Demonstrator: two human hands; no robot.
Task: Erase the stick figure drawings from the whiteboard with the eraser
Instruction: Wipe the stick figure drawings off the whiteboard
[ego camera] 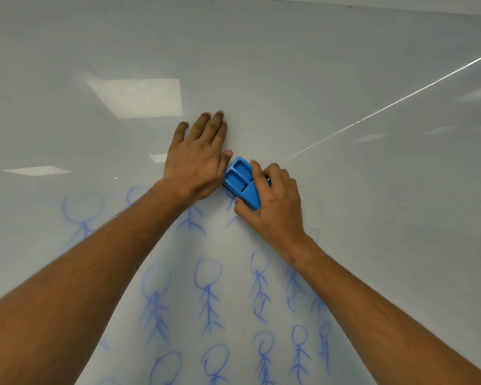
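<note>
The right hand (pixel 272 198) grips a blue plastic eraser (pixel 242 183) against the whiteboard (pixel 289 65), fingers curled over its far edge and thumb along its near side. The eraser sits just right of the frame's centre, tilted, its long axis running from about 11 o'clock to 5 o'clock, and the moulded recesses on its back face the camera. Its lower end overlaps the top of a partly wiped stick figure (pixel 232 212), of which only a few blue strokes show at 7 o'clock of the eraser.

The left hand (pixel 197 159) lies flat and released on the board at 9 o'clock of the eraser, fingers straight and pointing toward 12 o'clock, thumb tip just beside the eraser's upper end — whether it touches cannot be told. Another figure (pixel 190 220) shows its body and legs under that wrist.

Below both forearms the blue stick figure drawings (pixel 208 295) stand in rows toward 6 o'clock; one with a large round head (pixel 82 212) lies at 8 o'clock beyond the left forearm. The board above the hands, from 10 to 2 o'clock, carries no marks — only reflected ceiling light panels (pixel 136 97) and a thin bright line (pixel 386 107) slanting toward 2 o'clock
</note>
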